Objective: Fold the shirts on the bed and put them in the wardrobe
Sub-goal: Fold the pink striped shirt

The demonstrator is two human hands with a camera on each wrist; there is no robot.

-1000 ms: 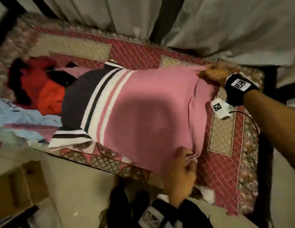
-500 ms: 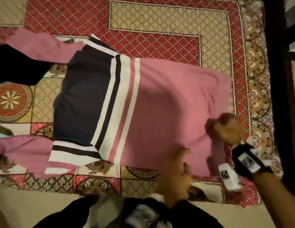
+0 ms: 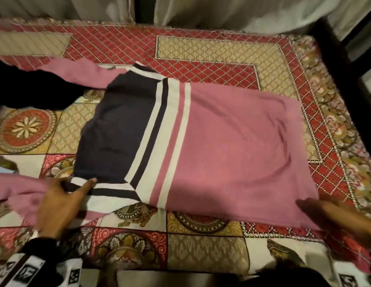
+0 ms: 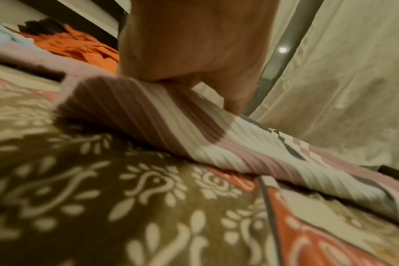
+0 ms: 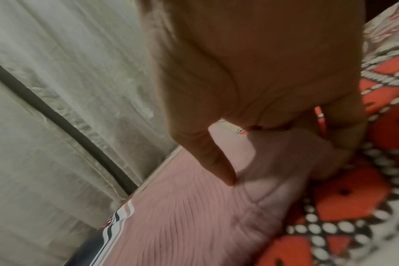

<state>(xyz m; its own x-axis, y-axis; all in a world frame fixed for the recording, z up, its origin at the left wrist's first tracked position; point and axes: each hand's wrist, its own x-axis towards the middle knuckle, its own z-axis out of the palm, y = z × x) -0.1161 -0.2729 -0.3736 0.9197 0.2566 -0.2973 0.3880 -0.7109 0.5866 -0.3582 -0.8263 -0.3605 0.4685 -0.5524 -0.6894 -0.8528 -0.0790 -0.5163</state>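
the left hand (image 3: 62,200) grips the near sleeve (image 3: 25,191) of the shirt (image 3: 232,146) where it joins the striped shoulder, thumb under the cloth, forefinger straight on top. the right hand (image 3: 333,214) pinches the shirt's near bottom corner, forefinger out straight. the shirt lies flat on its back across the bed (image 3: 201,255), pink body to the right, dark blue top to the left. just past the shirt's collar end lies a black garment (image 3: 31,88); the wardrobe is not in view. to fold well, i would lift both grips together, carry the near edge over to the shirt's middle, keep it taut, and tuck the sleeve inside.
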